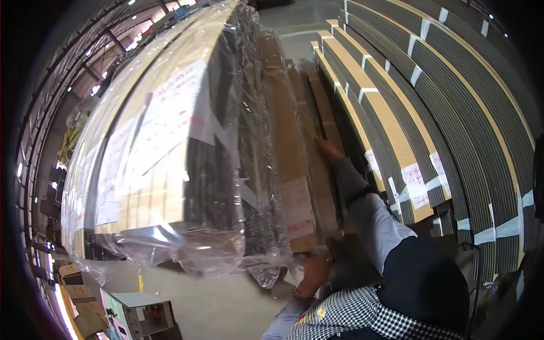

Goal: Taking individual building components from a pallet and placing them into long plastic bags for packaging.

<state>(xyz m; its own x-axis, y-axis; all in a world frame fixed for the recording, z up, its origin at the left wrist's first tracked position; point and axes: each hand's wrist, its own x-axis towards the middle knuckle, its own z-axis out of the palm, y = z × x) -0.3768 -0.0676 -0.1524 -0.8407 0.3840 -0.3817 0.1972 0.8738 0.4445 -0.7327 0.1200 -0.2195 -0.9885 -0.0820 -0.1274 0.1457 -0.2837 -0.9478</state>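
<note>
Boards (290, 147), probably heavy, stiff, slick under film (258, 170), best held by near corners, with left hand (315, 276) close by, right hand (330, 152) farther along, grips impossible to tell.

Left hand (313, 276): fingertips hidden at the near end of the brown boards (286, 130). Right hand (330, 152): blurred, finger outlines indistinct. Grey cabinet (136, 298): cut off below.

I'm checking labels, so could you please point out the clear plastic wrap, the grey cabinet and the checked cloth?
Clear plastic wrap (212, 252), head view: its lower front folds.
Grey cabinet (137, 299), head view: its top panel.
Checked cloth (351, 307), head view: its middle.
</note>
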